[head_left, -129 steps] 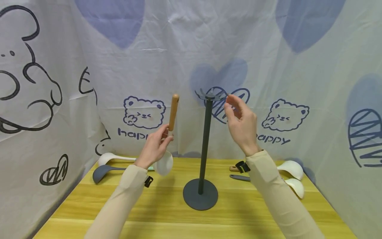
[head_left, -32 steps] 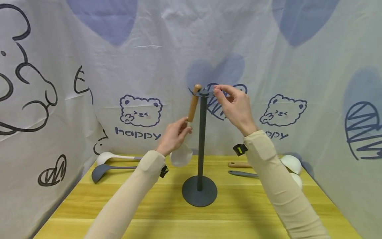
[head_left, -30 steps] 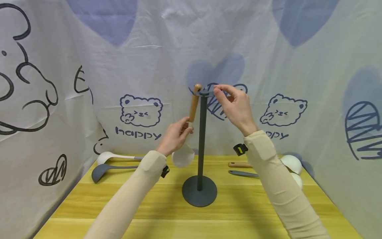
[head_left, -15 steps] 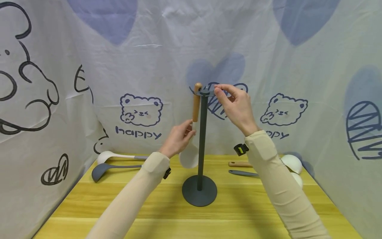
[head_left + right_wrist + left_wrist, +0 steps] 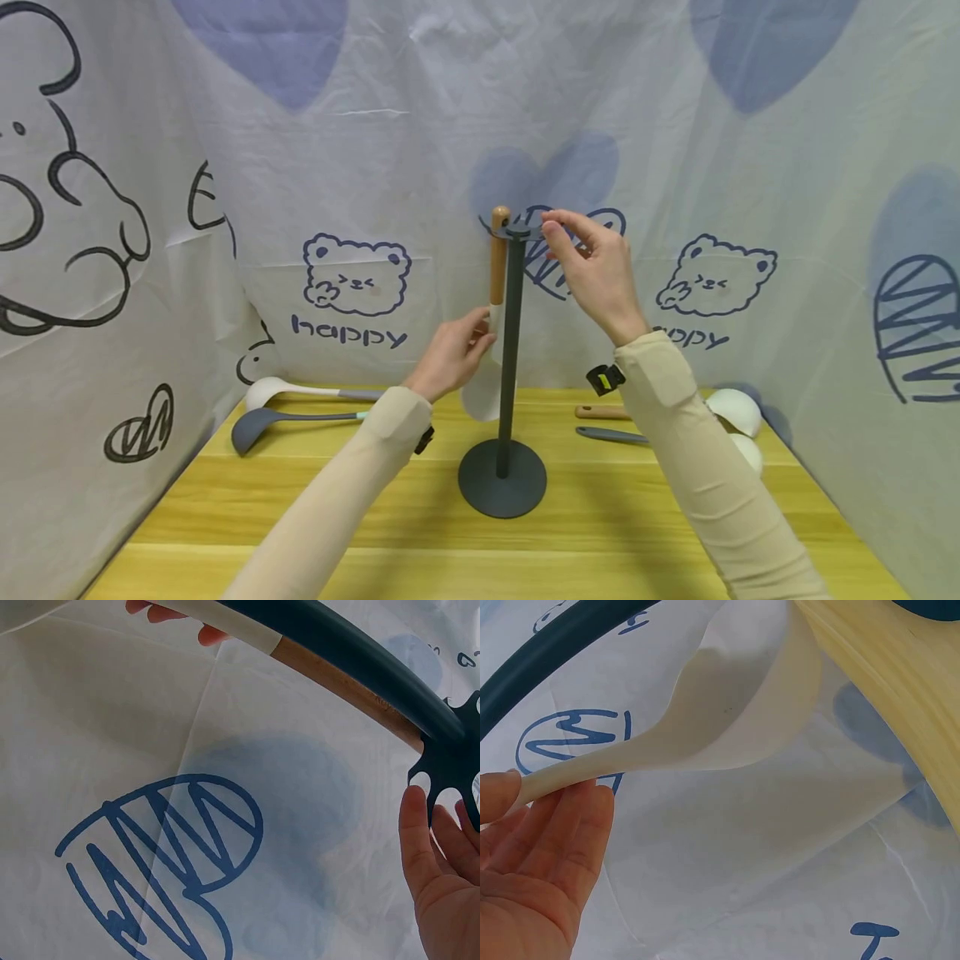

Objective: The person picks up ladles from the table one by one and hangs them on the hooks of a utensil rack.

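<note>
pinching ladle by neck with left hand, upright just left of rack, above tabletop toward back edge. pinching rack's top with right hand, likely to steady. apparently hanging ladle; cannot tell if hooked. next, should seat handle's hole before releasing.

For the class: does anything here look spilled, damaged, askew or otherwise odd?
Nothing stands out: the stand is upright, the left hand holds a ladle handle-up beside it, and other ladles lie on the table. No spill or damage shows.
</note>
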